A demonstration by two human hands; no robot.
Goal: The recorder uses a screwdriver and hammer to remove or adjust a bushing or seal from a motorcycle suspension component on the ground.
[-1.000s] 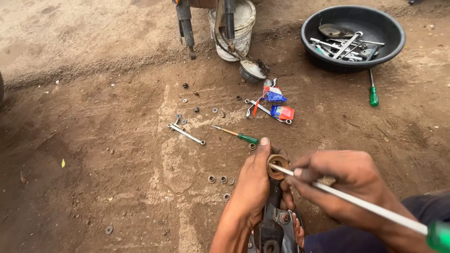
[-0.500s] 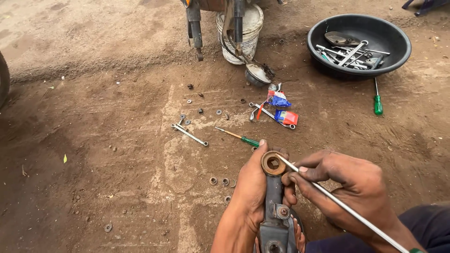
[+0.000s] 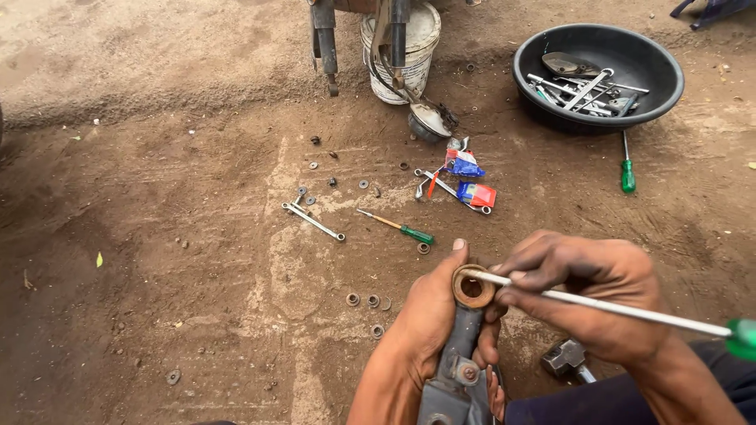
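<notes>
My left hand (image 3: pixel 429 319) grips a grey metal arm (image 3: pixel 457 370) that ends in a rusty round bushing eye (image 3: pixel 472 286), held upright near the bottom middle. My right hand (image 3: pixel 587 295) holds a long green-handled screwdriver (image 3: pixel 630 311); its shaft tip rests at the rim of the bushing eye. Both hands are close together above the dirt ground.
A black bowl (image 3: pixel 657 102) of wrenches sits at the top right, a green screwdriver (image 3: pixel 628 169) beside it. Scattered on the dirt are washers (image 3: pixel 362 300), a small wrench (image 3: pixel 313 221), a small green screwdriver (image 3: pixel 398 226), red-blue packets (image 3: pixel 475 194), a white bucket (image 3: pixel 402 55) and a hammer head (image 3: pixel 563 358).
The metal arm has risen higher in my left hand. My right hand shifted the screwdriver tip against the bushing rim. The view tilted slightly downward.
</notes>
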